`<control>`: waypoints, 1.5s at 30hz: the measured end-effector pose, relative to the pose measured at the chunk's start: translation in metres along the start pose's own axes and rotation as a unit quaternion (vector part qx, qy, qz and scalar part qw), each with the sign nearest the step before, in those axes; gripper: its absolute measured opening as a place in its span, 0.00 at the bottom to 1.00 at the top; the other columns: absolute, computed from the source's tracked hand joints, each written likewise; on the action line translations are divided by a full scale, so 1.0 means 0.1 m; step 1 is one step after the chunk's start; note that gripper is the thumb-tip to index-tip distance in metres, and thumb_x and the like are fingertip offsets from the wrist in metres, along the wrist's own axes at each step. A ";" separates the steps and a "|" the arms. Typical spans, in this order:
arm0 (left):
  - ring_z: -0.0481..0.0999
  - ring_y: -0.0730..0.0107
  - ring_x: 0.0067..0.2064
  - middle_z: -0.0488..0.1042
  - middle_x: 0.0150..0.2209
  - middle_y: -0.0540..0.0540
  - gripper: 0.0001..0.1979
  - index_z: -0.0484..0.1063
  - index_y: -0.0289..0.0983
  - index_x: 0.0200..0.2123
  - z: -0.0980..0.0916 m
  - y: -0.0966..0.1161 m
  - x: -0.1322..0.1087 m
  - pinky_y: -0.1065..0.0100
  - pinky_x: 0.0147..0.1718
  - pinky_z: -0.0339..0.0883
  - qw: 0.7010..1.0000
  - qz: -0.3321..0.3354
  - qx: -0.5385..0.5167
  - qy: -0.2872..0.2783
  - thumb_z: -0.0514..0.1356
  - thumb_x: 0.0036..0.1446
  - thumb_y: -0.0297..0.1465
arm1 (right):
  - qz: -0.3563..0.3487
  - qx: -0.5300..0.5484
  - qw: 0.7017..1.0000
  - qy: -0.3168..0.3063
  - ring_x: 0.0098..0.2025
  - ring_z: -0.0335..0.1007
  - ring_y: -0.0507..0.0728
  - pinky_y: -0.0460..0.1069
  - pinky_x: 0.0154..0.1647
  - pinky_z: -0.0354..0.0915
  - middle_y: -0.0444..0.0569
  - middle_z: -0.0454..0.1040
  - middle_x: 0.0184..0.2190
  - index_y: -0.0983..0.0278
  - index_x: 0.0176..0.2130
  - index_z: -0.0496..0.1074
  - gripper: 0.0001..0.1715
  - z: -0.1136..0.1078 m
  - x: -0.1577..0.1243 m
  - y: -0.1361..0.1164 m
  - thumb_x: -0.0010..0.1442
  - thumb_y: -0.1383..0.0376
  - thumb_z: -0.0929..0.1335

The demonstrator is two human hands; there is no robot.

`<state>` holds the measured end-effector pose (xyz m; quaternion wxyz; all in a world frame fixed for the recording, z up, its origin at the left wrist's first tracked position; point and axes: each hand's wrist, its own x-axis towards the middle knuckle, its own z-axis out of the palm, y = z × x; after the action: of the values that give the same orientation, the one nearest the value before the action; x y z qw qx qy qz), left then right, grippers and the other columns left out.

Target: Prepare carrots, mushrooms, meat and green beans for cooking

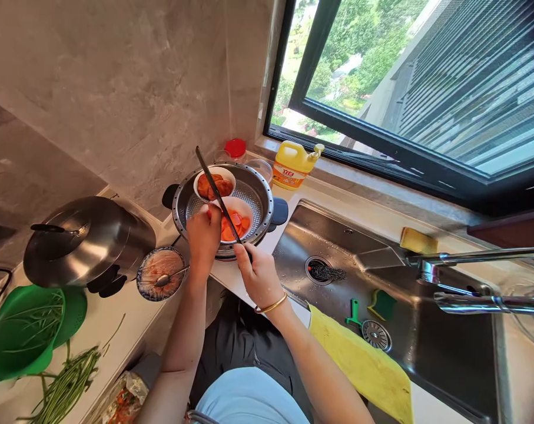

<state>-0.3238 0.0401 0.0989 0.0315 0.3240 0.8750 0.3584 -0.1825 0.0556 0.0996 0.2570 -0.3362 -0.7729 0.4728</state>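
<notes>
In my right hand (pixel 258 274) is the handle of a long, dark-bladed knife (pixel 214 189). The blade slants up and left over a steamer pot (pixel 258 199) with a perforated tray. My left hand (pixel 204 235) is closed in a pinch just beside the blade, on an orange-red piece that looks like carrot (pixel 212 207), mostly hidden by the fingers. Below the blade, a white bowl (pixel 248 207) contains orange carrot slices (pixel 239 222). Behind it in the steamer stands another white bowl (pixel 232 174) with reddish-brown chunks of food (pixel 222 187).
A large pot lid (pixel 112 229) and a plate with a spoon (pixel 149 265) lie to the left. Further left are a green colander (pixel 41 359) and green stalks (pixel 68 383). A yellow detergent bottle (pixel 291 165) stands behind the steel sink (pixel 337 235); a yellow cloth (pixel 359 365) covers its front edge.
</notes>
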 end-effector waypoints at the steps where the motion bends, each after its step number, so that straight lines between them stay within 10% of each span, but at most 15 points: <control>1: 0.73 0.66 0.28 0.73 0.22 0.45 0.24 0.71 0.37 0.25 0.00 -0.01 0.00 0.67 0.28 0.56 1.000 0.002 0.004 -0.001 0.41 0.63 0.38 | 0.002 0.001 1.000 -0.001 0.22 0.51 0.49 0.45 0.24 0.49 0.40 0.57 0.17 0.62 0.21 0.57 0.26 0.00 0.01 0.00 0.64 0.50 0.57; 17: 0.73 0.63 0.30 0.73 0.23 0.43 0.21 0.71 0.37 0.28 -0.01 -0.06 -0.08 0.67 0.30 0.58 0.998 0.032 0.029 0.047 0.43 0.62 0.36 | 0.049 0.070 0.996 -0.019 0.19 0.53 0.49 0.45 0.19 0.50 0.42 0.57 0.14 0.61 0.19 0.55 0.32 0.07 0.34 0.21 0.62 0.42 0.53; 25: 0.73 0.69 0.33 0.73 0.34 0.46 0.20 0.64 0.37 0.40 0.05 -0.33 0.02 0.69 0.32 0.63 0.987 0.000 -0.157 0.032 0.45 0.62 0.47 | 0.056 0.095 0.993 -0.044 0.18 0.53 0.49 0.45 0.21 0.50 0.40 0.55 0.13 0.61 0.20 0.55 0.32 0.00 0.30 0.21 0.62 0.42 0.53; 45: 0.74 0.65 0.39 0.73 0.38 0.43 0.16 0.62 0.38 0.41 0.12 -0.11 -0.12 0.66 0.38 0.65 0.986 0.010 -0.151 0.070 0.42 0.65 0.42 | -0.014 -0.008 0.999 -0.043 0.21 0.51 0.49 0.45 0.23 0.48 0.40 0.56 0.17 0.62 0.22 0.56 0.26 -0.05 0.12 0.05 0.64 0.49 0.56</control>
<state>-0.3169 0.0343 0.0810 0.0150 0.2982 0.8077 0.5084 -0.1854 0.0689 0.0984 0.2272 -0.3070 -0.7917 0.4768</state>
